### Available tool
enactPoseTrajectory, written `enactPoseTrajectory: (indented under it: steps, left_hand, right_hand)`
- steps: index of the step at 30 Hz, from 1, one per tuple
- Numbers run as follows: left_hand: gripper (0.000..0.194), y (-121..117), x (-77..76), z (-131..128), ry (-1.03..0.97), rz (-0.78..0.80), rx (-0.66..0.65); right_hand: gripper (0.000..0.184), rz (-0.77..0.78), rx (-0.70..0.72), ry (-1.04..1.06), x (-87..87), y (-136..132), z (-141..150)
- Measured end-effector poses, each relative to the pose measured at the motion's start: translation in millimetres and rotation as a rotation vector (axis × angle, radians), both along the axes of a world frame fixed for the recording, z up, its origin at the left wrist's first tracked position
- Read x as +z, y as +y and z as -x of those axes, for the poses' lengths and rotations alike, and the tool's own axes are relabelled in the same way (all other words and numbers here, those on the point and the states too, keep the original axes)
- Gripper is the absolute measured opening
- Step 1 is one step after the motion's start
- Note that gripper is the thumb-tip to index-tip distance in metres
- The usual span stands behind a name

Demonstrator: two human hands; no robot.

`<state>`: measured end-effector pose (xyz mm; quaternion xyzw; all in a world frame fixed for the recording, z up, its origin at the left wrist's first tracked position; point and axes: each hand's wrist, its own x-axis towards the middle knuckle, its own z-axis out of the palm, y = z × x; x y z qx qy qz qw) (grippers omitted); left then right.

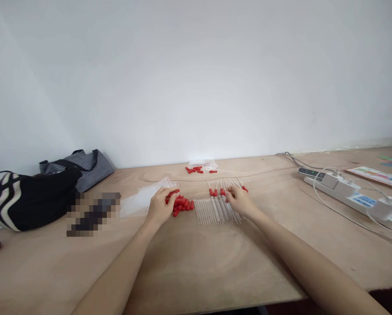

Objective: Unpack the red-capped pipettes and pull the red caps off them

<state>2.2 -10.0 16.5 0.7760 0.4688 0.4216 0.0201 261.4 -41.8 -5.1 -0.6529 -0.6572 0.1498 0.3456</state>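
Note:
My left hand (161,203) is at the left of a pile of red rubber bulbs (183,204), its thumb and fingers closed around one or more of the bulbs. My right hand (238,200) is pinched over the top ends of a row of clear glass tubes (215,211) lying side by side. What its fingertips hold, if anything, is hidden. Just beyond that row lie several thin tubes with red bulbs (215,191) on their near ends, partly covered by my right hand.
Clear plastic bags (137,202) lie left of the pile. More red bulbs (193,169) lie by a clear bag near the wall. A power strip (356,197) with cables is at right, beside a coloured board (376,176). Bags (35,201) and a blurred dark object (93,214) are at left.

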Motion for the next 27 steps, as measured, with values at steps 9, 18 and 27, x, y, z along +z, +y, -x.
enactPoseTrajectory:
  steps: [9,18,27]
  left_hand:
    - [0.023,3,1.7,10,0.063,0.129,0.233]
    - [0.018,15,7.0,36,0.094,0.255,0.402]
    - [0.021,21,-10.8,34,0.11,0.305,0.442]
  right_hand:
    - [0.018,0.102,-0.062,-0.176,2.4,19,17]
    - [0.019,0.113,-0.112,-0.312,-4.6,12,29]
    - [0.027,0.022,-0.262,-0.236,1.2,21,-3]
